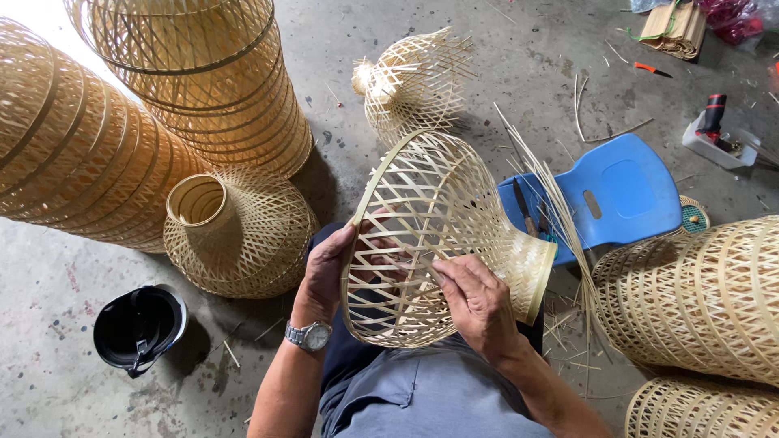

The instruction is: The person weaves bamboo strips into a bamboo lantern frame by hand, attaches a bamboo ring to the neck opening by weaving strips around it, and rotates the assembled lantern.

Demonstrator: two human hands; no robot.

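Left hand: your left hand (329,268) clamps the wide rim of the woven bamboo shade (430,235), thumb outside on the rim band, fingers curled inside behind the lattice; a metal wristwatch (309,335) sits on that wrist.
Right hand: your right hand (479,304) lies on the outer lattice near the lower rim, fingertips pinched together on a strip of the weave.
Shade: you hold it over your lap, tipped on its side, wide mouth toward your left hand, narrow collar pointing right, loose strip ends fanning out past the collar.
Floor, far edge: an unfinished shade (410,77) lies with bare strips sticking out.
Floor, left side: two tall stacks of finished shades (162,97) lean there, with a single finished shade (239,231) standing collar up just beside them.
Floor, near-left corner: a black helmet (138,327) lies open side up.
Floor, right side: a blue plastic stool (621,195) carries a knife (523,209); more woven shades (698,300) lie just beside it.
Floor, far-right corner: a flat tan bundle (673,28) with a green tie, a red package beside it, an orange-handled cutter (649,69), and a white box holding a red-and-black tool (714,122); I cannot tell any label on them.
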